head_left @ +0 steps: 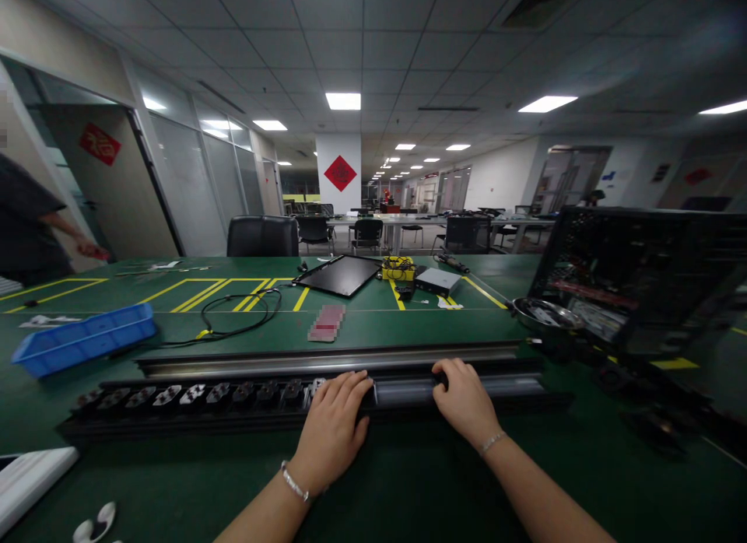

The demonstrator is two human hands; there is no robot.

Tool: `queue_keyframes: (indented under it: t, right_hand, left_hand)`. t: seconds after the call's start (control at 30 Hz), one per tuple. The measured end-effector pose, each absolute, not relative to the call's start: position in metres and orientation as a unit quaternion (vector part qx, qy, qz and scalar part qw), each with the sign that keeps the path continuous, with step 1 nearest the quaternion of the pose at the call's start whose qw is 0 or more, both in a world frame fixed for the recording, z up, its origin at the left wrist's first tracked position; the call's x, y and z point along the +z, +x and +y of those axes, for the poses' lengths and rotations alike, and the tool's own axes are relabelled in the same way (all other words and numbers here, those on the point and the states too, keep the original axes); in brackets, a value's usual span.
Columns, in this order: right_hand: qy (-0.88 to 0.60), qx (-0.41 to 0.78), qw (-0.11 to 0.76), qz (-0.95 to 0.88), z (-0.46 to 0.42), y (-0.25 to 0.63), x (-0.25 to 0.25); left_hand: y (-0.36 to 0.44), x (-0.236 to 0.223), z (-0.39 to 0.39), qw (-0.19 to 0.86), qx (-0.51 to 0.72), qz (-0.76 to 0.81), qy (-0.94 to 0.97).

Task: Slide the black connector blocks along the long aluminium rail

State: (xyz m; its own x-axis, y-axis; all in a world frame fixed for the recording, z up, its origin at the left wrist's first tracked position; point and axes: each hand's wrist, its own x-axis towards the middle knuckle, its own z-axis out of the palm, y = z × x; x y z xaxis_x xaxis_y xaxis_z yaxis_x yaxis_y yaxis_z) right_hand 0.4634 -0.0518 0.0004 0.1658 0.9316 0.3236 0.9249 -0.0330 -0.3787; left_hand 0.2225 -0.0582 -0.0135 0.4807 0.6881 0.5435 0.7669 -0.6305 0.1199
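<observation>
A long black rail-like strip (233, 407) with a row of small modules lies across the green table in front of me. My left hand (334, 426) rests on top of its middle, fingers curled over the upper edge. My right hand (464, 399) lies on the strip a little to the right, fingers bent onto its far edge. Behind it lies a second long grey metal rail (327, 360), parallel to the first.
A blue tray (82, 337) sits at the left, a black cable (239, 313) loops behind it. A black panel (341, 275), yellow cable bundle (398, 268) and grey box (437, 281) lie farther back. An open computer case (642, 275) and metal bowl (545, 313) stand right. A person (29, 232) stands far left.
</observation>
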Motion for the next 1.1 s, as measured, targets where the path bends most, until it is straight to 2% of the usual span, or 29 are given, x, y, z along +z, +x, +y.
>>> queue_keyframes:
  t: [0.37, 1.1]
  right_hand:
    - [-0.754, -0.047, 0.249, -0.606, -0.0576, 0.4652, 0.0017]
    - [-0.758, -0.025, 0.234, -0.608, -0.0587, 0.4667, 0.0066]
  left_hand:
    - [0.2226, -0.0147, -0.0568, 0.070, -0.286, -0.422, -0.858]
    - [0.2223, -0.0149, -0.0570, 0.079, -0.278, -0.422, -0.860]
